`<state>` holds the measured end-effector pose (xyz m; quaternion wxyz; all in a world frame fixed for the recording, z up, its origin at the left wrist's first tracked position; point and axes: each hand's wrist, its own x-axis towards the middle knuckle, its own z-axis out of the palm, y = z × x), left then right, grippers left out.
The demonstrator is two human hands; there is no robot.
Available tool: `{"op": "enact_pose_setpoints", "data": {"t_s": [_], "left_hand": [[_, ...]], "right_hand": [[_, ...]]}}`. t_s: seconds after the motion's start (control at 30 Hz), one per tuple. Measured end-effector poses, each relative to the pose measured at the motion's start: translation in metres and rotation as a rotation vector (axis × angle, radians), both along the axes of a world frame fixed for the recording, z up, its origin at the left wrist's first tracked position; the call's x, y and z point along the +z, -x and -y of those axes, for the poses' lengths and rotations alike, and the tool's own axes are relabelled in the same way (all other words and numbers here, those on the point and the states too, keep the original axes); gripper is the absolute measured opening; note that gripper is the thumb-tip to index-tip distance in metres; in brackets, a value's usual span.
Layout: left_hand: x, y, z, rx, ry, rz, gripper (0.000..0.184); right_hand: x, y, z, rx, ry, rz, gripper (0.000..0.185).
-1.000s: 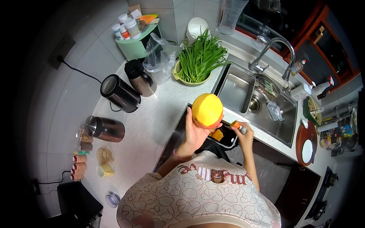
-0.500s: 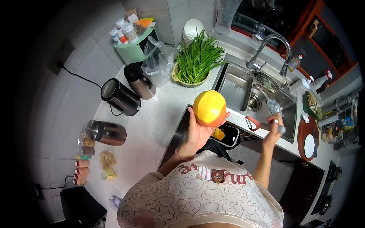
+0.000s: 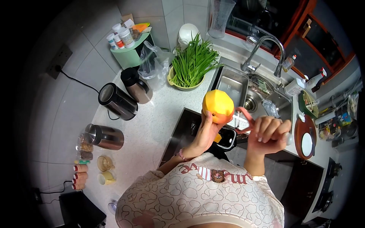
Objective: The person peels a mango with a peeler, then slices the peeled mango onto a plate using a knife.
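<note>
A mango [image 3: 218, 104], mostly peeled to bright yellow with orange-red skin left low on its side, rests in my left hand [image 3: 204, 133]. The fingers of that hand curl under and around the fruit, and the thumb lies up its front. My right hand [image 3: 269, 133] is closed around the handle of a Y-shaped peeler [image 3: 248, 119] with a pinkish-red head. The peeler's head is right beside the mango's right side; whether the blade touches it I cannot tell. Below the fruit, a bin [image 3: 232, 141] holds pieces of yellow-orange peel [image 3: 218, 138].
A colander of green chives [image 3: 194, 64] stands beside the steel sink [image 3: 232, 81] with its curved faucet [image 3: 281, 53]. On the left counter are a kettle [image 3: 118, 100], a thermos jug [image 3: 137, 85], a metal canister [image 3: 108, 136] and cups [image 3: 107, 178]. A round brown board [image 3: 300, 136] lies to the right.
My right hand has raised the peeler and brought it left, close to the mango. The left hand has shifted slightly right and turned the fruit. The view has shifted a little.
</note>
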<state>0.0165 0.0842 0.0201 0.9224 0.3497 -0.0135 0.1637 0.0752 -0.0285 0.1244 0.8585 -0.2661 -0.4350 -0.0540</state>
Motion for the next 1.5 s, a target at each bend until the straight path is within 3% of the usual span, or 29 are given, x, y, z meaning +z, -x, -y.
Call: {"op": "enact_pose_setpoints", "data": {"t_s": [0.17,0.67,0.77,0.97,1.07,1.5], "left_hand": [[-0.023,-0.002,0.006,0.008,0.001,-0.014,0.057],[-0.013,0.0,0.01,0.041,0.017,0.006,0.059],[-0.015,-0.002,0.014,0.066,0.12,0.038,0.049],[0.001,-0.003,0.015,0.062,0.118,0.047,0.052],[-0.001,0.0,0.012,0.0,0.06,0.036,0.063],[-0.004,0.0,0.013,0.025,0.147,-0.036,0.066]], "right_hand": [[-0.012,0.006,-0.02,0.046,0.048,0.016,0.031],[-0.019,0.004,-0.033,-0.007,0.139,0.168,0.031],[-0.018,0.003,-0.031,0.011,0.14,0.144,0.03],[-0.019,-0.002,-0.029,0.029,0.124,0.114,0.029],[-0.021,-0.004,-0.027,0.032,0.126,0.102,0.029],[-0.012,-0.015,-0.022,0.128,0.073,0.052,0.03]]}}
